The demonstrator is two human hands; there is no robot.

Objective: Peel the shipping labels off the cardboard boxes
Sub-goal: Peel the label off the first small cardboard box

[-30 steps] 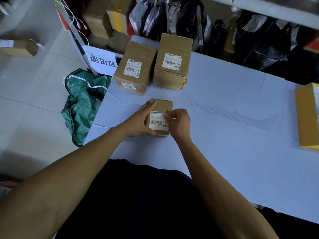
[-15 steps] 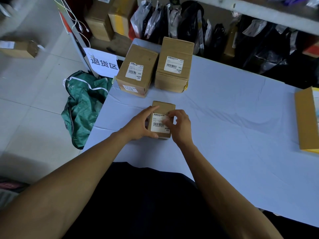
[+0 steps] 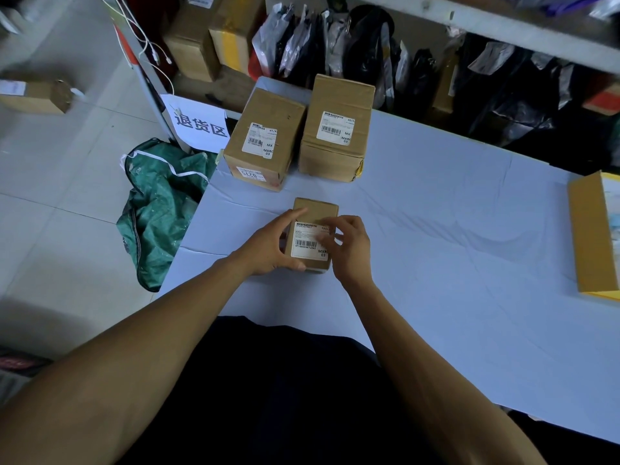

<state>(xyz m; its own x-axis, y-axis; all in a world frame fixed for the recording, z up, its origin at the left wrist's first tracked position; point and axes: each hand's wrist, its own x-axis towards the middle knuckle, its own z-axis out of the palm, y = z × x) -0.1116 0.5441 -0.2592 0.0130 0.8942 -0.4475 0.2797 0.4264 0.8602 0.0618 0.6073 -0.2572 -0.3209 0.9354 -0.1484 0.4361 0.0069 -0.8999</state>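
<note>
A small cardboard box (image 3: 315, 209) stands on the white table (image 3: 436, 263) in front of me, with a white shipping label (image 3: 307, 239) on its top face. My left hand (image 3: 268, 245) grips the box's left side. The fingertips of my right hand (image 3: 349, 245) rest on the label's right edge and hide it; whether the edge is lifted is unclear. Behind stand two bigger boxes, the left box (image 3: 268, 135) with its label (image 3: 261, 142) and the right box (image 3: 339, 125) with its label (image 3: 335, 127).
A yellow box (image 3: 590, 233) lies at the table's right edge. A green bag (image 3: 161, 209) sits on the floor left of the table, below a paper sign (image 3: 199, 124). Shelves with parcels and dark bags (image 3: 369, 48) run along the back. Another box (image 3: 37, 95) lies on the floor.
My right hand's fingers have slid from the label's top right corner down along its right edge. The left hand keeps its hold on the box.
</note>
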